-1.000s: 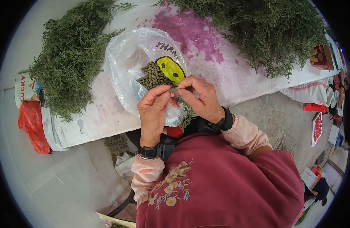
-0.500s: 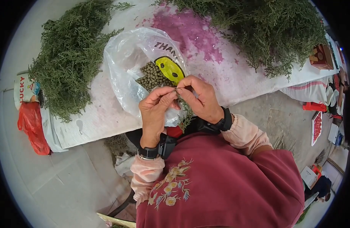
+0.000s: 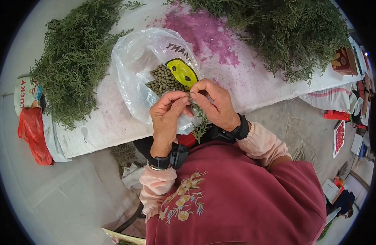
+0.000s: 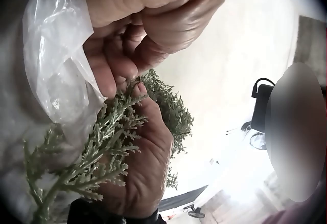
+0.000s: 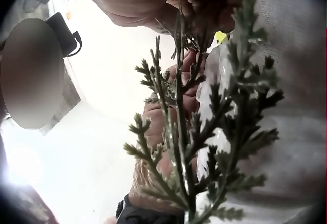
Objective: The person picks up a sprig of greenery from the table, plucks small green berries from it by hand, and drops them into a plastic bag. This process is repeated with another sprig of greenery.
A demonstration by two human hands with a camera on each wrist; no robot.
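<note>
Over the near edge of the table, my left hand (image 3: 165,120) and right hand (image 3: 219,107) meet fingertip to fingertip. Between them they pinch the end of a green evergreen sprig (image 3: 201,128), whose scaly side shoots hang down toward my lap. The sprig (image 4: 102,147) fans out large below the fingers in the left wrist view. In the right wrist view its stems (image 5: 179,121) run up to the fingertips. Just behind the hands lies a clear plastic bag (image 3: 130,77) with a yellow smiley print, holding many small olive-brown balls (image 3: 165,79).
A heap of evergreen branches (image 3: 73,61) lies at the table's left, another heap (image 3: 294,32) at the back right. Pink stains mark the white table cover (image 3: 114,139). A red plastic bag (image 3: 34,134) hangs at the left end. A red box (image 3: 345,62) stands far right.
The fingertips have shifted slightly, with the left hand's fingers closing in against the right's. The sprig hangs in nearly the same place, and the bag has barely moved.
</note>
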